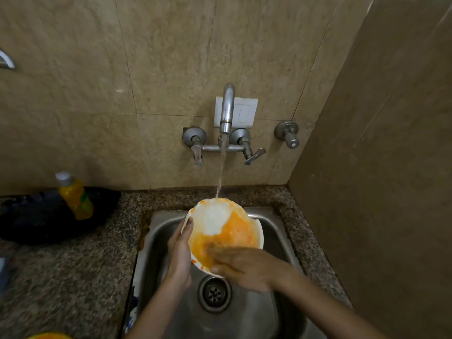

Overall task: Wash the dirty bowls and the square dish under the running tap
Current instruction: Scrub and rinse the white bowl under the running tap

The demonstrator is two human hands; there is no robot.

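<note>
1. Now our left hand [179, 250] grips the bowl [215, 216] by its rim, lower centre, over the sink [276, 314].
2. Our right hand [242, 267], fingers flat, rubs inside; we should tilt the orange residue [234, 231] toward the stream [221, 172].

This is a home kitchen, seen at its washing-up corner. A stainless steel sink [161, 231] with a round drain strainer [214, 293] is sunk into a speckled granite counter [73, 277], which meets two walls of beige stone tiles [97, 94]. A wall-mounted mixer tap [227, 106] with two lever handles runs water over the sink. A yellow white-capped bottle [74, 194] stands near the counter's back edge, left of the sink.
</note>
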